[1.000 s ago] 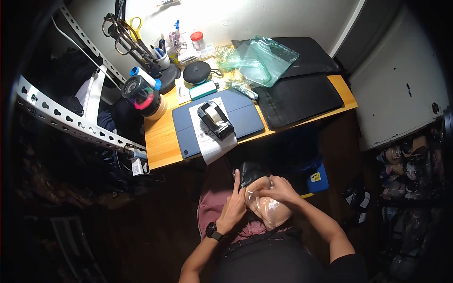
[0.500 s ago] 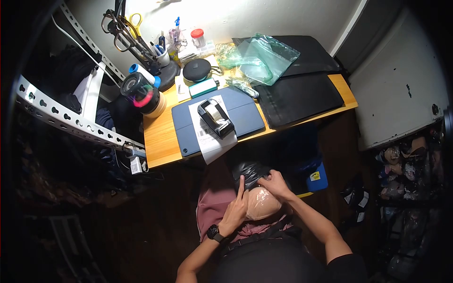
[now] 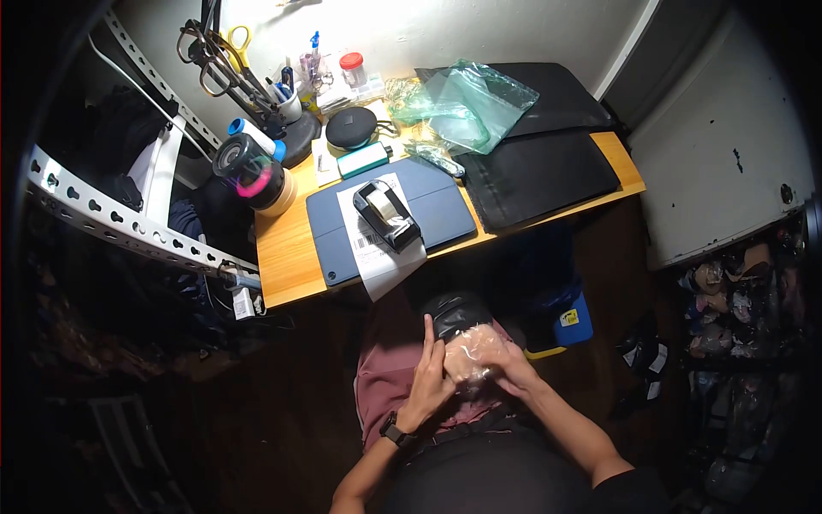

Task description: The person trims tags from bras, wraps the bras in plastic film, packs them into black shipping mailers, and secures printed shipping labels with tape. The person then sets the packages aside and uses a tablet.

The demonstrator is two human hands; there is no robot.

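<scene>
White slotted-angle shelving (image 3: 94, 190) stands at left and a scuffed pale panel (image 3: 719, 180) at right, flanking a wooden table (image 3: 278, 265) under bright light. Black plastic mailers (image 3: 539, 184) cover the table's right side, a crumpled green plastic bag (image 3: 492, 98) lying partly across them. Near the front edge, a blue tablet case (image 3: 445, 206) bears a barcoded sheet (image 3: 390, 270) that overhangs the table; a black tape dispenser (image 3: 390, 214) sits on top. Behind are a round black case (image 3: 351, 128), a teal box (image 3: 363, 160), a pen cup (image 3: 289, 107) and a red-capped jar (image 3: 352, 70).

Below the table edge, over the person's lap, a beige bundle in clear plastic (image 3: 467, 351) meets a black plastic bag (image 3: 454, 315); how far it lies inside cannot be told. The left hand (image 3: 431, 390) grasps the bag's left side, one finger straight along it, the others bent beside the bundle. The right hand (image 3: 514, 368) clasps the bundle's right side, its fingers curled over the glossy wrap, tips partly blurred.
</scene>
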